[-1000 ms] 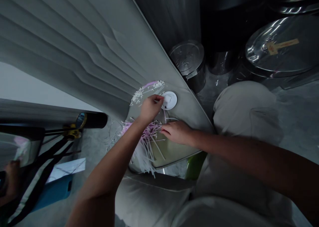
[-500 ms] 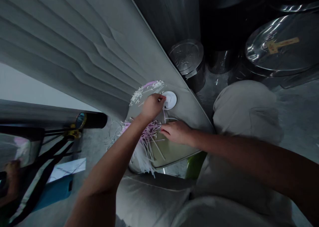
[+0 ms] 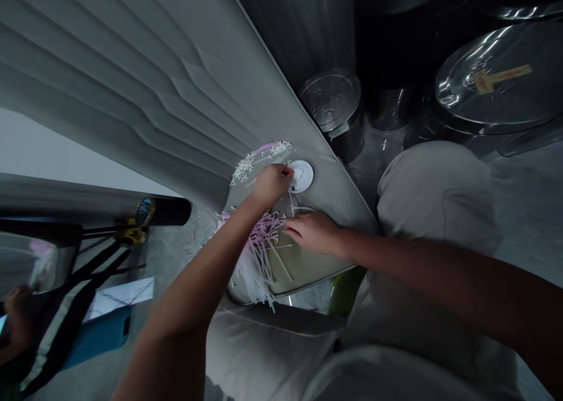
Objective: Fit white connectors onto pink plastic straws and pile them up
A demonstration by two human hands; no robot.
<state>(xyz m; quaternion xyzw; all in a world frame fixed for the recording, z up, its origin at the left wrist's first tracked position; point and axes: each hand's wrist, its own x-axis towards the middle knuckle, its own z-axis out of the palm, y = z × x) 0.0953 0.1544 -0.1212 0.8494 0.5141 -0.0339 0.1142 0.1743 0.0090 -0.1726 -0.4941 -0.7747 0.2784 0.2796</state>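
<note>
Grey padding fills the upper left of the frame as a ribbed backrest (image 3: 145, 67), running down to a smooth seat (image 3: 336, 193) at the centre. On the seat, just right of the frame's middle, lies a small round white dish (image 3: 304, 179) with something white in it. The left hand (image 3: 271, 184) reaches up from the lower left, thumb and fingers drawn together at the dish's left edge; whether they grip anything cannot be told. Below it, the right hand (image 3: 313, 232) comes in from the right, loosely curled, its fingertips beside the ends of a loose heap of purple and white sticks (image 3: 259, 260); whether it holds one is unclear. Small white pieces (image 3: 243, 169) are scattered above and left of the left hand. Round metal containers (image 3: 332, 111) stand at upper right.
</note>
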